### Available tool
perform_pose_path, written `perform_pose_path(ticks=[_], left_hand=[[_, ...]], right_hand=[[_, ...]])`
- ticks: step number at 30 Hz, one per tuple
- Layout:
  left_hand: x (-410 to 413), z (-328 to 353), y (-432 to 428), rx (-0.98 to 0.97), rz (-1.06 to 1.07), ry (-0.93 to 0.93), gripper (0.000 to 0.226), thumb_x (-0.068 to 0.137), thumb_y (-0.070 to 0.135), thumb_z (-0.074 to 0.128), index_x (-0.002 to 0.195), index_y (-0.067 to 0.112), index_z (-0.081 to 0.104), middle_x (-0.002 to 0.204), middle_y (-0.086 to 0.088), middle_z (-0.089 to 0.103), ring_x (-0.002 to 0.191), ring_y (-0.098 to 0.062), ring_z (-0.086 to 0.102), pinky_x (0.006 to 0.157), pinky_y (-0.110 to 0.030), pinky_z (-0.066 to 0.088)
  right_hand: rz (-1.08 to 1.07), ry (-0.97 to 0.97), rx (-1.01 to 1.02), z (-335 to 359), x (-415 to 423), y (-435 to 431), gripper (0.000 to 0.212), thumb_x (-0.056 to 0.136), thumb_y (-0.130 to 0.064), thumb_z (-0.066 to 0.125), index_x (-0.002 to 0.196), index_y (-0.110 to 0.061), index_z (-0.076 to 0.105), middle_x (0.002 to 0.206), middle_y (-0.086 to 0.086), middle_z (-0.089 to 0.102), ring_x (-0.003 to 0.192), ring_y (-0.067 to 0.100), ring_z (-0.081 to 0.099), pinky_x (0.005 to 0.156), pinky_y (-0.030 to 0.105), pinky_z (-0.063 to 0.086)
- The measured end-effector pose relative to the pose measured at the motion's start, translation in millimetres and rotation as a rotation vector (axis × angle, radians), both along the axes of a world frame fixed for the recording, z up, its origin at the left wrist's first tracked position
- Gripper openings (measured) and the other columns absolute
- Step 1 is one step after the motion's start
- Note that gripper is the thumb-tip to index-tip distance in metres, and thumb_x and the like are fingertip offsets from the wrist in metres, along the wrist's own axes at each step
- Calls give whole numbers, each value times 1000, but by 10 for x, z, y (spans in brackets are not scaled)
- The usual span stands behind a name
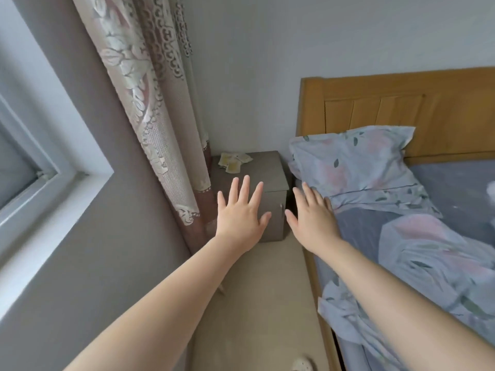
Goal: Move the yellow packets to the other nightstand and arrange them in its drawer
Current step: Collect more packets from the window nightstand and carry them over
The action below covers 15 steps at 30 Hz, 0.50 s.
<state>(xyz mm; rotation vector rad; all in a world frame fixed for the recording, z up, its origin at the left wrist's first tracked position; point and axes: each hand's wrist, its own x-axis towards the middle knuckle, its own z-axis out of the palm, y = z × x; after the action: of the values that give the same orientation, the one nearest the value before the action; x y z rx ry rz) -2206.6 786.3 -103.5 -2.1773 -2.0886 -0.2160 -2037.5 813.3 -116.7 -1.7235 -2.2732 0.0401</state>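
Your left grip [241, 212] and right grip [312, 218] are hovering splayed, empty | yellow packets [233, 162] are lying beyond left grip on nightstand [270, 170] | probably light, floppy, slick; you're needing an edge pinch.

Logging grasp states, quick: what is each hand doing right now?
Left hand: open, fingers spread, holding nothing.
Right hand: open, holding nothing.

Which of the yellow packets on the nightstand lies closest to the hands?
The front packet of the pile, the deepest yellow one, closest to the left hand; the paler packets lie behind it, toward the wall.
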Motion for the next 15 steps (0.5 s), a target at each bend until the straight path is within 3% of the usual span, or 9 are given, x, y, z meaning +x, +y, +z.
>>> perform_pose_path(ticks=[8,15], left_hand=[[200,-258,2084,-152,95,-73,67,99,53,28,153,26,-1,161,-4,-6,148,-26,-11,116,-54,4],[-279,-764,3405,-273,167,-145,65,100,51,27,153,26,1,161,-4,-5,148,-26,-9,116,-54,5]], right_hand=[[59,-9,-94,-209,102,2161,61,99,-43,34,150,-14,19,159,8,12,145,24,14,116,43,15],[119,-51,-251,-729,-342,3535,61,99,-43,34,149,-13,20,158,10,15,144,26,17,115,46,22]])
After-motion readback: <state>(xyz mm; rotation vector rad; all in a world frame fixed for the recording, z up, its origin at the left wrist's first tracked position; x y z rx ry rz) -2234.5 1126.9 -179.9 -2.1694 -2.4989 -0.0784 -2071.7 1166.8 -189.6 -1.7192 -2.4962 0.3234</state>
